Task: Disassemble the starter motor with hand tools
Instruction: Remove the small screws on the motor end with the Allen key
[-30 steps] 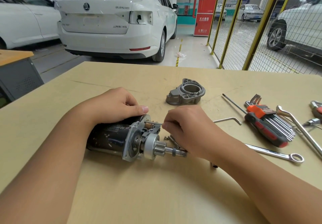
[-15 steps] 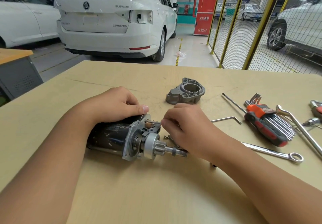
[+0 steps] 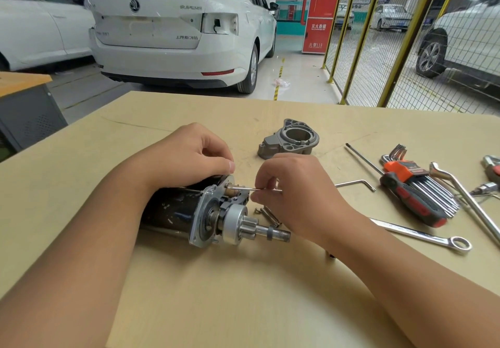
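Observation:
The black starter motor (image 3: 173, 209) lies on its side on the tan table (image 3: 243, 293), its silver flange, pinion gear and shaft (image 3: 254, 230) pointing right. My left hand (image 3: 186, 155) grips the top of the motor body near the flange. My right hand (image 3: 295, 193) pinches a thin hex key (image 3: 243, 188), whose tip sits at the flange's upper corner. The removed grey nose housing (image 3: 290, 143) stands just beyond my right hand. Loose bolts (image 3: 267, 215) lie beside the shaft.
To the right lie another hex key (image 3: 357, 183), an orange hex key set (image 3: 416, 182), a red-black screwdriver (image 3: 405, 196), a combination wrench (image 3: 424, 235) and a bent chrome wrench (image 3: 468, 201). White cars and a yellow mesh fence stand beyond the table.
My right hand has drawn slightly to the right and turned, so more of the thin hex key shows between it and the flange. My left hand stays on the motor.

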The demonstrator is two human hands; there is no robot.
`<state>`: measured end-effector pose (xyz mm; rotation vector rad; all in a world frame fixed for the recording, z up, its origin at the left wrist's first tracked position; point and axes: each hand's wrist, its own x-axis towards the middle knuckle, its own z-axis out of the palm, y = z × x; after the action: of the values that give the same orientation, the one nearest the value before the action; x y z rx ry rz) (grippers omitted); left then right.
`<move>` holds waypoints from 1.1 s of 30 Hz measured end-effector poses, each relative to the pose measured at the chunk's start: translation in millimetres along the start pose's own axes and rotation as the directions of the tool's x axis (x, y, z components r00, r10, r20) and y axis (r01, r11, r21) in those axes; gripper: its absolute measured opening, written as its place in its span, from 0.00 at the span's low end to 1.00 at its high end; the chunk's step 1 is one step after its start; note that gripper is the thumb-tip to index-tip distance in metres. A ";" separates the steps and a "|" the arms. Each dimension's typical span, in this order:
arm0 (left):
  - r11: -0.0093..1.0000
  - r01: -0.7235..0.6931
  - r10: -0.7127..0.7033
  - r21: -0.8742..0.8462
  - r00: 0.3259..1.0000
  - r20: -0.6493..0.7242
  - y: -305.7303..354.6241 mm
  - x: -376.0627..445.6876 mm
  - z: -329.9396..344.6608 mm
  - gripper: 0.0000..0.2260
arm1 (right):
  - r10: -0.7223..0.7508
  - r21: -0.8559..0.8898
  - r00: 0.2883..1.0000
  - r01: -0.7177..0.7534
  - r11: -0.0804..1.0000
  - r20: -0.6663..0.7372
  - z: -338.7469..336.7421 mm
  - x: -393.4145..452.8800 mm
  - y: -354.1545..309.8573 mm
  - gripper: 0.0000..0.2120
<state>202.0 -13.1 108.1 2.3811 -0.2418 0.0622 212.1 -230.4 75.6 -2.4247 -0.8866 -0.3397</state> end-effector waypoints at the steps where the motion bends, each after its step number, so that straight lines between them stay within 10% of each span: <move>1: 1.000 -0.002 0.002 -0.009 1.000 0.011 1.4 -0.9 0.5 0.09 | -0.008 0.011 1.000 0.008 1.000 0.004 0.6 -0.3 1.5 0.06; 19: 0.989 0.139 -0.144 0.041 0.973 0.178 18.8 0.1 5.2 0.09 | 0.233 0.432 0.969 -0.174 0.885 -0.088 13.0 -0.7 17.0 0.05; 33: 0.805 -0.047 -0.191 0.592 0.924 0.332 54.5 20.2 -1.1 0.06 | 0.269 0.499 0.959 -0.191 0.845 -0.089 10.2 -4.1 27.1 0.06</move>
<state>211.4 -54.5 147.7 3.0198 -0.3503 -0.4296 227.2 -244.2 54.9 -1.9714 -0.5212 -0.1822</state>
